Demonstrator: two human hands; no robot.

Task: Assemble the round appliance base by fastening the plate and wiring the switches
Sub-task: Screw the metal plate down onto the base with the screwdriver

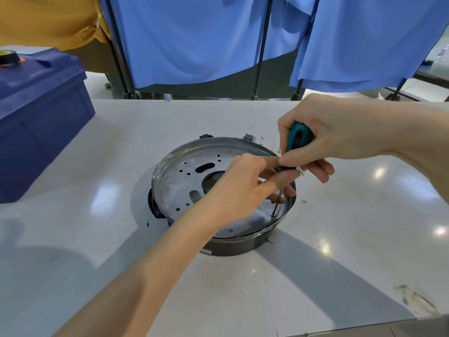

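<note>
One base [230,249], one screwdriver [298,137], two switches [248,136]

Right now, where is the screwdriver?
Head view, right of centre: the right hand holds the screwdriver, its tip on the plate near the right rim of the base, the left hand steadying its shaft.

The scene was bright, with the light coming from above. The white table [340,122] carried several round spots of glare, most of them on the right side and one on the left. Broad grey shadows with soft edges lay across the near part of the table, and a darker one lay just left of the round base [230,248]. The metal plate [175,188] gave pale reflections. The blue box [41,122] at the far left looked bent by the wide lens. The whole picture was slightly soft.
</note>
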